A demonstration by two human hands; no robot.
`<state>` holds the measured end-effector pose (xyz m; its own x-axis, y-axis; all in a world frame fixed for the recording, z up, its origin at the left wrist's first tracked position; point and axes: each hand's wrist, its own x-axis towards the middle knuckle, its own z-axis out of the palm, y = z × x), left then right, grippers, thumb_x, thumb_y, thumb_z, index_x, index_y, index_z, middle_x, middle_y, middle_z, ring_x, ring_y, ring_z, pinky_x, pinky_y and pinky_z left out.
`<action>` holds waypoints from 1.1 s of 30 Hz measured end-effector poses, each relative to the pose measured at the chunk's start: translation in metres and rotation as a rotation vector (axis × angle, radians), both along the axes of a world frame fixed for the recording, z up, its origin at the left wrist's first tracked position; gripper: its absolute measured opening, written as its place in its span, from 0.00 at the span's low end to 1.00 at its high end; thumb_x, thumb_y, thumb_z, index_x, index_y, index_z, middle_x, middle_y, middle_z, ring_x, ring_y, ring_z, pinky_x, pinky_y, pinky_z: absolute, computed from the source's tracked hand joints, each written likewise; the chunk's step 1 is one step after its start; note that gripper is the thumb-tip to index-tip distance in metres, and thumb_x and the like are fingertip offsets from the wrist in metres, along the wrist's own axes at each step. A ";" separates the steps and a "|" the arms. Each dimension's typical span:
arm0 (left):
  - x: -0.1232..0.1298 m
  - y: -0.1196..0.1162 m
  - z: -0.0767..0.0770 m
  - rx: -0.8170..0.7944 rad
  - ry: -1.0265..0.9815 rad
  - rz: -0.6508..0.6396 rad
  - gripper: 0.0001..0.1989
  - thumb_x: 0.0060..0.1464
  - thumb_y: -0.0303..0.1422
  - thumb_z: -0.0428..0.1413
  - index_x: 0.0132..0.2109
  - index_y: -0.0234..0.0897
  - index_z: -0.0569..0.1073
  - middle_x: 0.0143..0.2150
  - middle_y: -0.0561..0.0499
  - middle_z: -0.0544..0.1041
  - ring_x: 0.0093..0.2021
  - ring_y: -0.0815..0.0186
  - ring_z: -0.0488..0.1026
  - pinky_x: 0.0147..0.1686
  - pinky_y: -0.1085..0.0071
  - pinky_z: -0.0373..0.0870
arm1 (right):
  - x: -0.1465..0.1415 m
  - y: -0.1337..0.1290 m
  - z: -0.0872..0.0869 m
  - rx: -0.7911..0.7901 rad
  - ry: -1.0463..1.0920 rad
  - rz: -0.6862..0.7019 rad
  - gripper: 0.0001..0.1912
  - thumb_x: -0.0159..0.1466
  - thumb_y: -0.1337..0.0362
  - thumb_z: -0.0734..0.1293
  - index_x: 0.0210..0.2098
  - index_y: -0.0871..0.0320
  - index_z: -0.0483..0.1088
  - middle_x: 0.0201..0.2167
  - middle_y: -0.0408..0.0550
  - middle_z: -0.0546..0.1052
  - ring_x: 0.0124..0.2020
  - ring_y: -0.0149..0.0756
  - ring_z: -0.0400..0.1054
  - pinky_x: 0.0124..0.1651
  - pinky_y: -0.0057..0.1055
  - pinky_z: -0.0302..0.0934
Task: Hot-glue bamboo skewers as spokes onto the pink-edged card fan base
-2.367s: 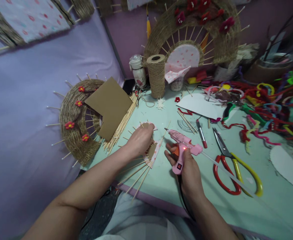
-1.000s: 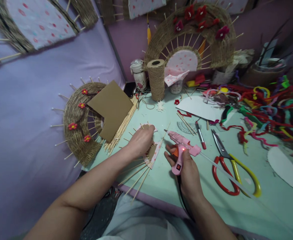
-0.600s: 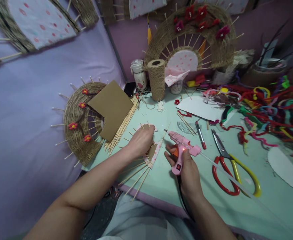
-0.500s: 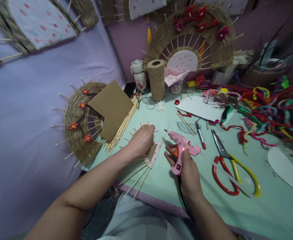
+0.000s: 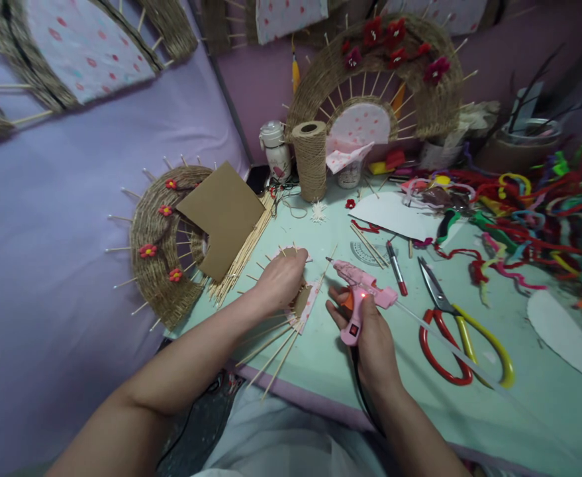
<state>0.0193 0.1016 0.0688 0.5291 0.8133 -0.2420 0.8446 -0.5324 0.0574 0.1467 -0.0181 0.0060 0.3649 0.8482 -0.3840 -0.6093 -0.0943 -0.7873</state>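
Observation:
My right hand (image 5: 373, 338) is wrapped around the grip of a pink hot glue gun (image 5: 357, 281), its red light lit and a long clear glue stick (image 5: 432, 334) coming out of the back. The nozzle points left, close to a thin wooden stick. My left hand (image 5: 283, 278) lies over a cardboard piece (image 5: 300, 301) edged with dotted fabric, its fingers bent down onto it. Whatever is under those fingertips is hidden. Thin wooden sticks (image 5: 278, 358) fan out from the piece towards the table's front edge and to the left.
Scissors (image 5: 442, 298), a marker (image 5: 397, 268) and a protractor (image 5: 367, 253) lie to the right, before a heap of pipe cleaners (image 5: 529, 225). A twine spool (image 5: 310, 162) stands at the back. Leftward are brown cardboard (image 5: 226, 218), a stick bundle (image 5: 243, 255) and a twine-woven fan (image 5: 146, 232).
Both hands and the glue gun hold almost the same position. The view has shifted very slightly; nothing is picked up or let go.

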 end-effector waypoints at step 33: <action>-0.056 0.030 0.038 -0.198 -0.620 0.203 0.12 0.63 0.32 0.47 0.39 0.34 0.75 0.37 0.47 0.80 0.36 0.66 0.76 0.38 0.70 0.69 | 0.000 0.001 0.001 0.020 -0.017 0.003 0.28 0.57 0.37 0.69 0.32 0.58 0.77 0.44 0.51 0.81 0.53 0.46 0.74 0.53 0.37 0.70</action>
